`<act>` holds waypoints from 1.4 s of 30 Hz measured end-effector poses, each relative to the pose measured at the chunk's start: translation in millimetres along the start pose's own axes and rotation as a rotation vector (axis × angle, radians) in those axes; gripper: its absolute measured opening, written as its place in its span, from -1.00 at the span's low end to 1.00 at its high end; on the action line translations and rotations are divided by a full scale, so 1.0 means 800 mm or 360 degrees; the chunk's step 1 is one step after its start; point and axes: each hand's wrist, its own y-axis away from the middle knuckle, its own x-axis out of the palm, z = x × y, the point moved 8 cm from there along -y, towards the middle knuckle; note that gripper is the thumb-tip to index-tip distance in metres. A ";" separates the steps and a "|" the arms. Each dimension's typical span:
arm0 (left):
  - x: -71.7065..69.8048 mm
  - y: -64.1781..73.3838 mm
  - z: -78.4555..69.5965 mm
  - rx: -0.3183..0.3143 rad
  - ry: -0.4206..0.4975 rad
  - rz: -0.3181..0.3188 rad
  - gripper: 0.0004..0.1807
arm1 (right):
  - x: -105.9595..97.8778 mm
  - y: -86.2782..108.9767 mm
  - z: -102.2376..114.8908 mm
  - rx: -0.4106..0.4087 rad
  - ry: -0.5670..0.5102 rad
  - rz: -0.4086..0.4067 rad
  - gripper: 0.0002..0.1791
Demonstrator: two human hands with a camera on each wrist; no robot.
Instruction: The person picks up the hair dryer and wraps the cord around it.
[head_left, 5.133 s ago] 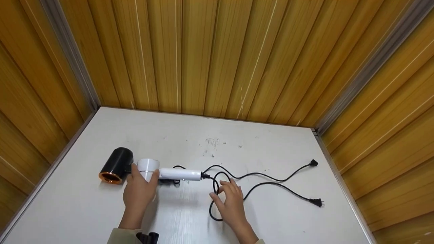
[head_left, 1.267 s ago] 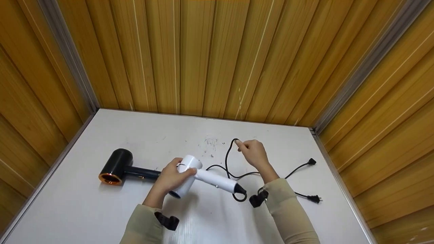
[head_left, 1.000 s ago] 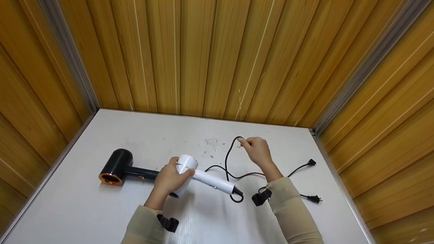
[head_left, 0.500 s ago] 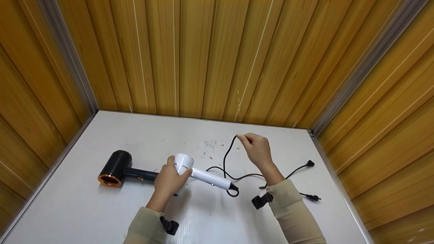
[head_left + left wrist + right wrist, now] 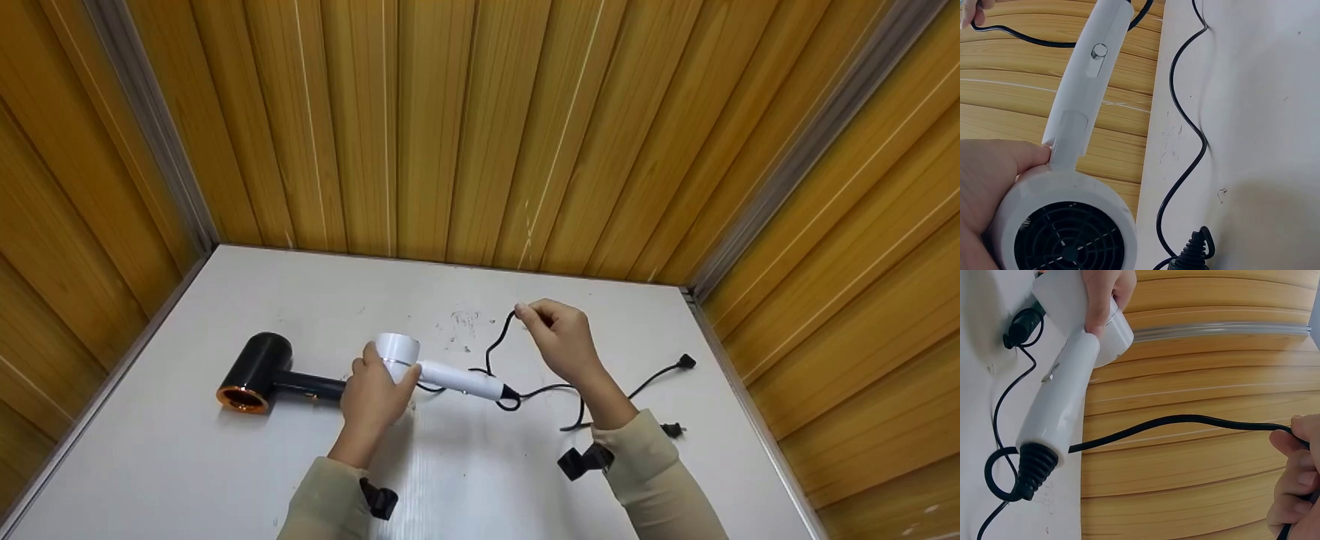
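The left hand point(image 5: 375, 394) is gripping the white hair dryer point(image 5: 459, 379) by its head, its fingers curling round it, and is holding it above the surface point(image 5: 187, 465), the handle pointing rightward. The right hand point(image 5: 564, 337) is pinching the black cord point(image 5: 1185, 419), which is making a small loop at the handle's end. A black hair dryer point(image 5: 259, 364) is lying on the surface at the left, the left hand hiding part of its handle. One black plug point(image 5: 686, 361) is resting toward the far right, while another plug point(image 5: 673, 430) is showing just beside the right sleeve point(image 5: 646, 450)
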 end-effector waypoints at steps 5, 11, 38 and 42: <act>-0.003 -0.003 0.003 -0.0035 0.0049 -0.0054 -0.08 | 0.000 0.016 0.014 0.0078 -0.0064 0.0114 -0.81; -0.006 -0.008 0.003 -0.0072 0.0161 -0.0084 -0.10 | -0.005 0.036 0.028 -0.0013 -0.0114 0.0207 -0.84; -0.013 -0.035 0.002 -0.0236 0.0393 -0.0021 -0.09 | 0.023 0.111 0.000 -0.0116 -0.0340 0.0455 -0.84; -0.015 -0.035 0.001 -0.0246 0.0422 0.0005 -0.09 | 0.031 0.118 -0.016 -0.0052 -0.0370 0.0494 -0.85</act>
